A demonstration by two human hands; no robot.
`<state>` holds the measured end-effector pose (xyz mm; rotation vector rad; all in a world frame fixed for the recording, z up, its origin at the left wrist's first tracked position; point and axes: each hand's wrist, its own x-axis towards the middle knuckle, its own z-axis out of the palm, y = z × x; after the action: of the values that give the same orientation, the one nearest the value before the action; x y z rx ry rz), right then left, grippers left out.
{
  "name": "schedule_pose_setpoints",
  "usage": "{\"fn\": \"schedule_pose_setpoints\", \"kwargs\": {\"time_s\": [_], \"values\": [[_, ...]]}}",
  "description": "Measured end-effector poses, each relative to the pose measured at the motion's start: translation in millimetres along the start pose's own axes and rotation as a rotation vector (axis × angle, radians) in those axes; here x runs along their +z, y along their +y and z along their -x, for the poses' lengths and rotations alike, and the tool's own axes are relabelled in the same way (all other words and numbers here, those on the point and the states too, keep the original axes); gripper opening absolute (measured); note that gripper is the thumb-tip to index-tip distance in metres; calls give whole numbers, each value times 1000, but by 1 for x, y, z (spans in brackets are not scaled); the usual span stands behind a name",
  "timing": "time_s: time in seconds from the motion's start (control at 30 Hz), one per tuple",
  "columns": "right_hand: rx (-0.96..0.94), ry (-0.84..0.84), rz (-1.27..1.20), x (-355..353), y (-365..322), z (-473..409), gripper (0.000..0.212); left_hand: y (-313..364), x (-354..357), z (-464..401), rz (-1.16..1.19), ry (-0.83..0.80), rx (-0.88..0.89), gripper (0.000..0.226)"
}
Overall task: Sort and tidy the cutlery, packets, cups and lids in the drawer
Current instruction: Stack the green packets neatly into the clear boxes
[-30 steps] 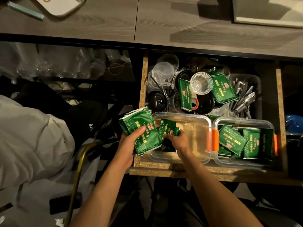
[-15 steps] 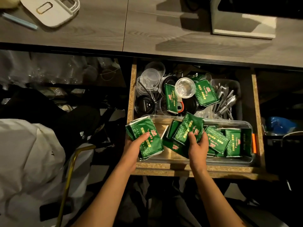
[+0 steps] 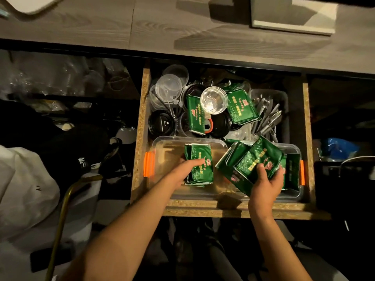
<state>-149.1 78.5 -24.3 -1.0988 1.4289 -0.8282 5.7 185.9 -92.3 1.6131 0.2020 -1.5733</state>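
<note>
The wooden drawer [image 3: 140,138] stands pulled out. At its front lies a clear plastic container [image 3: 162,145] with orange clips. My left hand [image 3: 186,169] holds a stack of green packets [image 3: 199,159] down inside the container's left half. My right hand [image 3: 265,181] grips a fanned bunch of green packets [image 3: 257,159] over the right half. Behind the container lie two more green packets [image 3: 241,106], a clear cup [image 3: 213,100], clear lids [image 3: 169,88], black lids [image 3: 161,123] and metal cutlery [image 3: 267,118] in a clear tray.
A grey wood-grain countertop [image 3: 182,27] runs above the drawer, with a white box [image 3: 292,19] on it. Left of the drawer is a dark shelf with clear plastic cups [image 3: 60,78]. A white garment [image 3: 22,191] and a brass chair frame [image 3: 65,207] sit lower left.
My left hand has carried its packet stack from the drawer's left edge into the container. My right hand has lifted a bunch of packets and moved right. The camera view has shifted.
</note>
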Motion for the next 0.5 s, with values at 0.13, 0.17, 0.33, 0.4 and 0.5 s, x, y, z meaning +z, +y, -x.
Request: {"fn": "schedule_pose_setpoints", "kwargs": {"time_s": [0.13, 0.17, 0.33, 0.4, 0.5], "values": [[58, 64, -61, -11, 4, -11, 31, -12, 16, -16, 30, -15, -103, 108], [71, 77, -74, -14, 6, -15, 33, -14, 19, -21, 47, -15, -109, 109], [143, 54, -100, -28, 13, -30, 37, -11, 30, -27, -169, 197, 73, 81], [169, 27, -121, -29, 14, -32, 33, -10, 30, -22, -184, 252, 72, 100], [183, -26, -125, -26, 10, -32, 28, -12, 35, -19, -67, 266, -8, 74]]}}
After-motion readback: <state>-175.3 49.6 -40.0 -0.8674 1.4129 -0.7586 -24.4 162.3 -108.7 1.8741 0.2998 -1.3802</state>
